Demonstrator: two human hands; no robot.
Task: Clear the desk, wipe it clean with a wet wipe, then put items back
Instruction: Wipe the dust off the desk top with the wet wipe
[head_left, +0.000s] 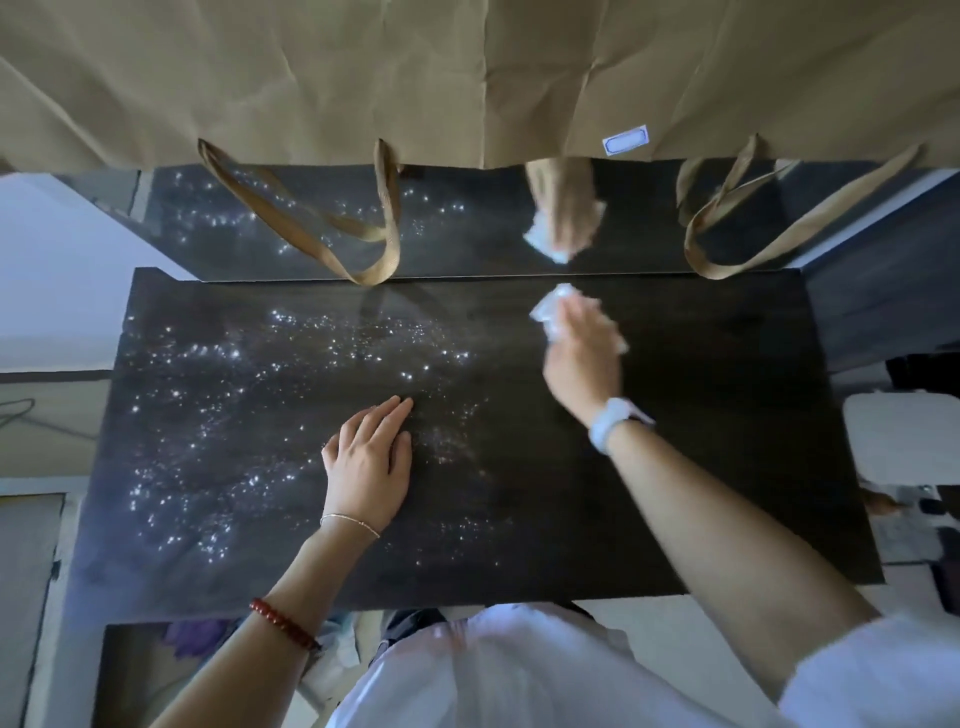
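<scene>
The dark desk top (727, 467) fills the middle of the head view, and its left half glitters with wet droplets. My right hand (584, 358) presses a crumpled white wet wipe (553, 312) onto the desk near its far edge, right of centre. My left hand (371, 462) lies flat on the desk at centre, fingers together and holding nothing. A glossy dark back panel (467, 223) behind the desk mirrors the right hand and the wipe.
Brown paper (467, 78) covers the wall above the panel, with two tan strap loops (337, 223) (769, 218) hanging down to the desk's far edge. A white chair seat (904, 436) stands to the right. Floor and clutter lie around the desk's left and near sides.
</scene>
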